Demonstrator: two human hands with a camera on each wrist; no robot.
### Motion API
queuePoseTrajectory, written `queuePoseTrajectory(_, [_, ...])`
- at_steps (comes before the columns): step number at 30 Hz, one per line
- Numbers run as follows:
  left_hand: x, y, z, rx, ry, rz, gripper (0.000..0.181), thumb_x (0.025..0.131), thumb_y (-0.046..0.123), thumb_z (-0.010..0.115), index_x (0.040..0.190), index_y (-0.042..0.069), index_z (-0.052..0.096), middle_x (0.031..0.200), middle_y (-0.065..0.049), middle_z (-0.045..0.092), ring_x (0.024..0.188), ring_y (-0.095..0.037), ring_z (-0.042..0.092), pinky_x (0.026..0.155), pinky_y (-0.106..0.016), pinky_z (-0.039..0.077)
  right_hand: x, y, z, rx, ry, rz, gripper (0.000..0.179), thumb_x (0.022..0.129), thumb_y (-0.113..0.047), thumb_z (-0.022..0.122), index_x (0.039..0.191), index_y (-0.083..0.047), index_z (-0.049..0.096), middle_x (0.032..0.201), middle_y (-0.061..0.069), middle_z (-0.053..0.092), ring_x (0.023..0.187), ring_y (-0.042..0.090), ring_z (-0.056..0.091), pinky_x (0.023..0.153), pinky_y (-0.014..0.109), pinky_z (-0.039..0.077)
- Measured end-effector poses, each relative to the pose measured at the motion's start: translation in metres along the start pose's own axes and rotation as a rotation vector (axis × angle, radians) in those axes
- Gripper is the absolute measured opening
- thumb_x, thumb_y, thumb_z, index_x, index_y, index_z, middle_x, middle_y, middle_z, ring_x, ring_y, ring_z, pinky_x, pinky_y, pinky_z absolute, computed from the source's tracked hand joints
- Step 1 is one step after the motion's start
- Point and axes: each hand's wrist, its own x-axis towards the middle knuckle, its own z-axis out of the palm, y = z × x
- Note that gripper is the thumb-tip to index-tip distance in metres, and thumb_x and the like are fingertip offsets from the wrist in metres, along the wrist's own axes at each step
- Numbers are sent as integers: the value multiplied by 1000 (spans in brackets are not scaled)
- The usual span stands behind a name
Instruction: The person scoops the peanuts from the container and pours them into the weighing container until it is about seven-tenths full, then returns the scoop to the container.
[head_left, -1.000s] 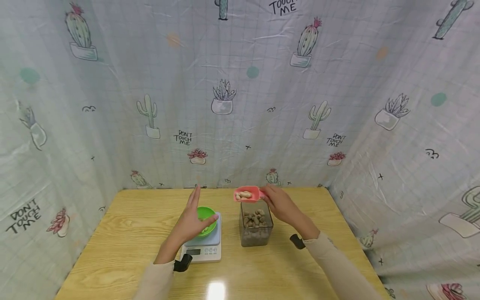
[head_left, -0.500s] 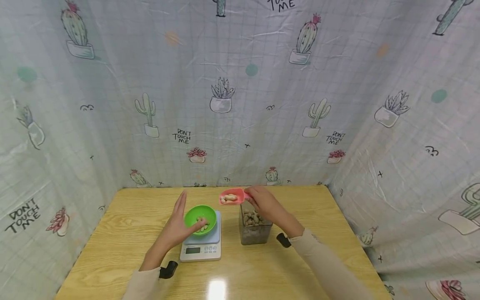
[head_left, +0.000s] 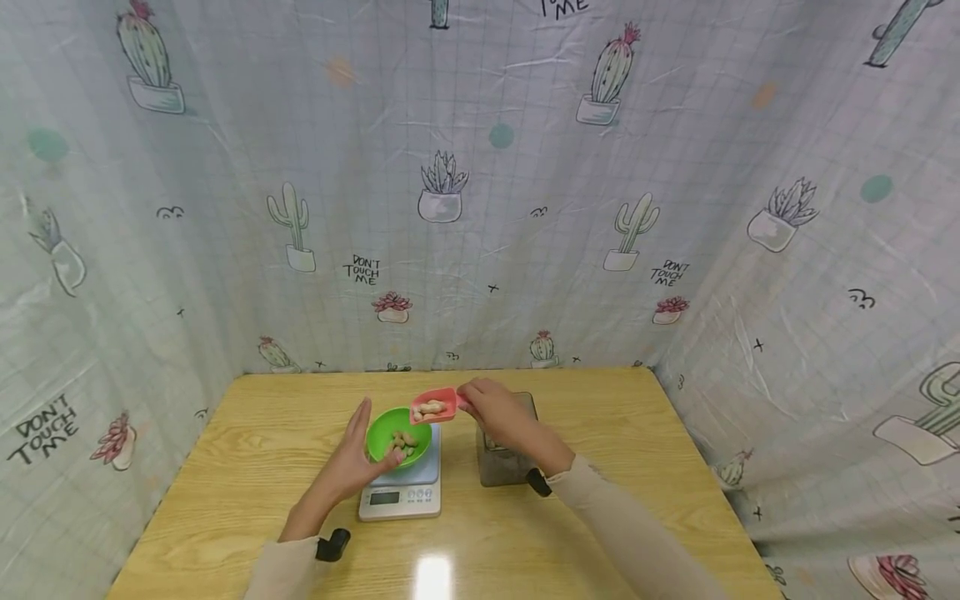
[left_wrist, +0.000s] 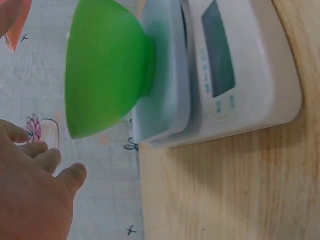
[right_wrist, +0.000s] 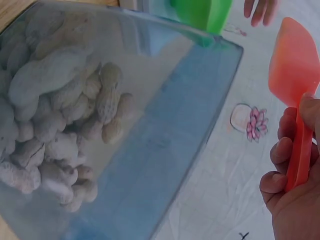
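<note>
My right hand (head_left: 498, 414) grips the handle of a red scoop (right_wrist: 292, 62) that carries several peanuts. In the head view the scoop's front overlaps the right rim of a green bowl (head_left: 380, 431). The bowl holds some peanuts (head_left: 402, 442) and sits on a kitchen scale (head_left: 401, 502). My left hand (head_left: 350, 460) is beside the bowl's left side with thumb and fingers spread. The left wrist view shows a gap between its fingertips (left_wrist: 75, 172) and the bowl (left_wrist: 102, 70).
A clear box (right_wrist: 165, 130) of peanuts stands right of the scale, partly hidden under my right hand and forearm in the head view. Everything rests on a wooden table (head_left: 300, 400), with a cactus-print curtain (head_left: 480, 250) behind and at both sides.
My right hand has carried the loaded scoop leftward from above the box to the bowl. My left hand has shifted left and slightly down, uncovering more of the bowl.
</note>
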Motion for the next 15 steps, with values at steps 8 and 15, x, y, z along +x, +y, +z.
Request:
queuePoseTrajectory(8, [1,-8,7,-1,-34,-21,115,83,51,73,159,10,-3,165,-19,-1,145,-51,23,108,-66,33,9,-8,4,-117,-54,-67,19,102,-24,53,118,-18,60,103,-4,63,94,13,60,85,29,51])
queuePoseTrajectory(15, [3,-12,11,7,-60,-39,117,83,55,72,159,11,-4,165,-19,-2,144,-51,24,109,-65,33,18,-12,6,-211,-95,-123,20,103,-27,52,118,-19,61,103,-5,64,93,12,63,85,30,52])
